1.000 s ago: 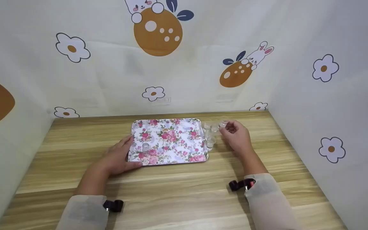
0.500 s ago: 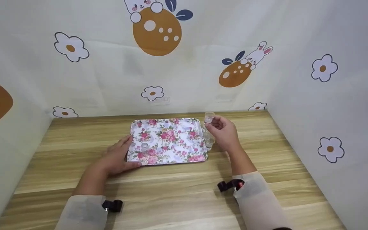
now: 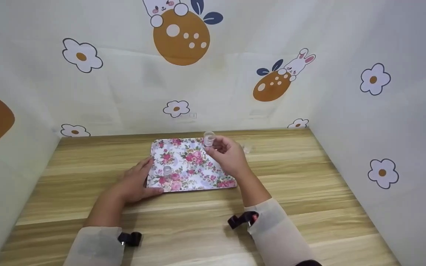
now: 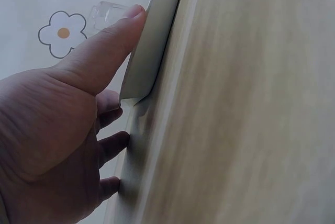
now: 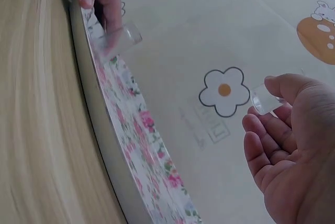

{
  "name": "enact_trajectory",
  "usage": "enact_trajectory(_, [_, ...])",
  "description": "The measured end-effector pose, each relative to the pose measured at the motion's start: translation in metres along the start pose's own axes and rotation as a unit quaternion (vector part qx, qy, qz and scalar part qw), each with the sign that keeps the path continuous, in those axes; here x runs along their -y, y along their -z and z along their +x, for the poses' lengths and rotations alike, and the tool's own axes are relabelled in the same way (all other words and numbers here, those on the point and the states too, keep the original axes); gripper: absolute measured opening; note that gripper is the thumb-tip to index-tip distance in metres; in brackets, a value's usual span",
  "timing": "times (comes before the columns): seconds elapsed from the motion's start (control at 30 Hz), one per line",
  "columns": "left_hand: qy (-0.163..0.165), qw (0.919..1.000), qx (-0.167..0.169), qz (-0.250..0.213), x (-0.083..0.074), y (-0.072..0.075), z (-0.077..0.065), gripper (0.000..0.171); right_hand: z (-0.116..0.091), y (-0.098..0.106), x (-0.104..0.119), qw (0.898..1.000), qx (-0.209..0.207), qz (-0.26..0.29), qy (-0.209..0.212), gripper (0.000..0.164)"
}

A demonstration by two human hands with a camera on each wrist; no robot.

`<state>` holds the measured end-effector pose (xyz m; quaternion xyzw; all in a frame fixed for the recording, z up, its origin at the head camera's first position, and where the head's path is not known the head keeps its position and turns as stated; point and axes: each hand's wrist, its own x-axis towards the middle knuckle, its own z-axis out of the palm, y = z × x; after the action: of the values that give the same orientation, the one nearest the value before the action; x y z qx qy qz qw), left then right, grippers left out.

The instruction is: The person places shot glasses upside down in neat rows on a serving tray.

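A small clear cup (image 3: 209,139) is held upright over the back right part of a floral tray (image 3: 181,149). My right hand (image 3: 230,157) pinches it between thumb and fingers; in the right wrist view this cup (image 5: 266,98) shows well apart from the tray surface. Another clear cup (image 3: 167,171) stands on the tray's left side. At the near left corner, my left hand (image 3: 135,183) holds the tray, its thumb along the front rim and its fingers by the left edge. In the left wrist view the thumb (image 4: 104,48) lies against the raised rim.
Just right of the tray, a clear cup (image 3: 247,149) is partly visible behind the right hand, which hides that side of the tray. The wood-grain table (image 3: 190,225) meets a patterned cloth wall (image 3: 124,92) at its back.
My right hand has lifted a cup from the group right of the tray and carried it left over the tray. The left hand and the tray have stayed in place.
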<state>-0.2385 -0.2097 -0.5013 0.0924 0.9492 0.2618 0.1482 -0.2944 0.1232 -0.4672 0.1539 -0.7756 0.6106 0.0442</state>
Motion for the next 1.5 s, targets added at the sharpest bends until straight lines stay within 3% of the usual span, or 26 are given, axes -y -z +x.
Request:
enact_trajectory(0.43, [0.005,1.0,0.003,0.001,-0.002,0.001,-0.002,0.123,0.0,-0.043,0.013,0.998,0.045,0.029,-0.025,0.034])
enact_trajectory(0.67, [0.007,0.9999,0.008,-0.006,-0.003,0.002,0.0,0.122,-0.001,-0.05,0.01,0.999,0.041,-0.024,-0.01,0.032])
enact_trajectory(0.87, [0.003,1.0,0.002,0.005,-0.002,0.002,0.001,0.122,-0.003,-0.057,0.007,0.993,0.064,-0.09,0.03,0.039])
enact_trajectory(0.97, [0.004,1.0,0.0,0.007,-0.002,0.002,0.0,0.123,-0.004,-0.061,0.005,0.992,0.073,-0.092,0.041,0.042])
enact_trajectory(1.13, [0.007,1.0,0.001,0.002,-0.002,0.002,0.001,0.123,-0.005,-0.066,0.002,0.993,0.082,-0.084,0.023,0.043])
enact_trajectory(1.5, [0.005,1.0,0.001,0.006,-0.001,0.001,0.0,0.123,-0.008,-0.075,-0.01,0.98,0.127,-0.15,0.016,0.039])
